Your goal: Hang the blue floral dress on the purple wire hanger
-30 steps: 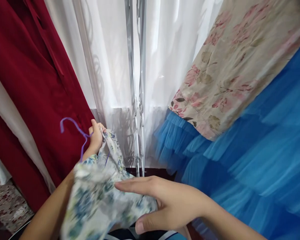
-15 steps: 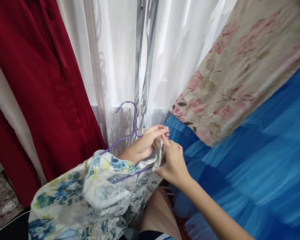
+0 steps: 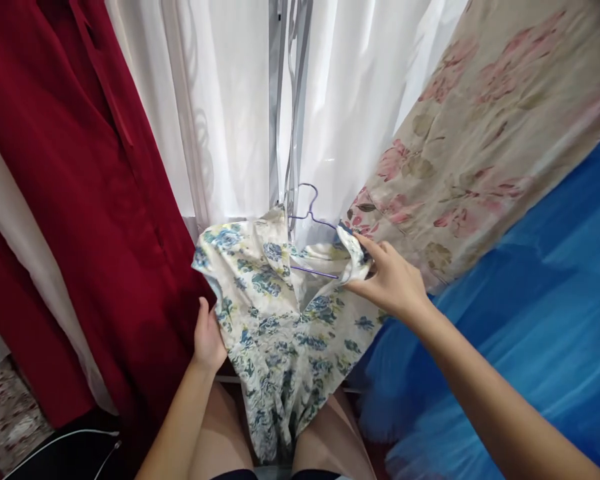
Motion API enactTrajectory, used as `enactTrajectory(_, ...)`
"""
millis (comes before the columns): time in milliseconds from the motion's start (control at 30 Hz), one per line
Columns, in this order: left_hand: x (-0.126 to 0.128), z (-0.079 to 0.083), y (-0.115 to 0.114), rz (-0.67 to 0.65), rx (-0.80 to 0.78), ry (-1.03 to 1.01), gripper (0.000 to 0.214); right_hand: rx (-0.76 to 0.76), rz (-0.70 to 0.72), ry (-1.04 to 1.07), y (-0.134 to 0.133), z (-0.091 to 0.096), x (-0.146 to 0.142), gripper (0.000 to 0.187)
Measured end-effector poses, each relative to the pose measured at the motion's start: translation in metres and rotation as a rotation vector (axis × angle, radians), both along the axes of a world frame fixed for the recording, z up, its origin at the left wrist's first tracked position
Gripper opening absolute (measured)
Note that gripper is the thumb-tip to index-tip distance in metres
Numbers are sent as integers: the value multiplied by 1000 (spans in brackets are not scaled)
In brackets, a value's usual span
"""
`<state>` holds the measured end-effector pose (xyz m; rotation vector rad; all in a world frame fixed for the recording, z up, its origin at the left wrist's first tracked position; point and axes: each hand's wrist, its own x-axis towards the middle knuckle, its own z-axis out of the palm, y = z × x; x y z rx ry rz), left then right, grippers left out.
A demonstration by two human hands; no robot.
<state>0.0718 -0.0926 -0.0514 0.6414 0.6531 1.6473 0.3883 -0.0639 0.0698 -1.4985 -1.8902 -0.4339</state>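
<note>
A white dress with blue and yellow flowers (image 3: 265,333) hangs in front of me over a purple hanger (image 3: 310,215). The hanger's hook and part of one shoulder show above the cloth, and its lower bar crosses the open V neckline. My right hand (image 3: 395,280) is closed on the dress at its right shoulder edge, thumb below and fingers above. My left hand (image 3: 211,340) is at the left side of the dress; its thumb points up outside the cloth, and its fingers go behind the edge, partly hidden.
Dark red curtains (image 3: 100,220) hang at the left, white curtains (image 3: 240,113) in the middle behind a metal frame (image 3: 280,100). On the right are a beige flowered cloth (image 3: 460,167) and blue ruffled tulle (image 3: 520,333). A white cable (image 3: 65,437) lies at lower left.
My left hand has come out of the neckline and moved down to the dress's left side. The dress has turned its front to me and spread; hanger and right hand shifted right.
</note>
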Motion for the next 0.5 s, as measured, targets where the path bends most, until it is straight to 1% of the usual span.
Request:
enactTrajectory(67,-7,-22,-10,115,-26,73,63,27,45,-46,2,8,-9,84)
enactTrajectory(133,-6,-44,-18,187,-67,210,60,31,95,-78,0,8,-12,83)
enactTrajectory(200,-2,-64,-23,238,-108,327,53,6,189,-115,-3,0,-9,84)
enactTrajectory(267,4,-81,-26,290,-140,377,46,11,270,-143,-11,-15,-6,86)
enactTrajectory(333,8,-94,-29,329,-173,356,41,92,282,-82,-24,-38,-9,81)
enactTrajectory(367,9,-98,-31,347,-187,330,39,148,268,1,-33,-53,-14,74)
enactTrajectory(433,11,-101,-36,379,-194,299,35,219,264,249,-52,-91,-33,56)
enactTrajectory(467,11,-99,-40,393,-192,304,34,202,292,382,-61,-113,-45,47)
enactTrajectory(500,11,-97,-44,399,-191,320,32,144,343,495,-68,-136,-58,37)
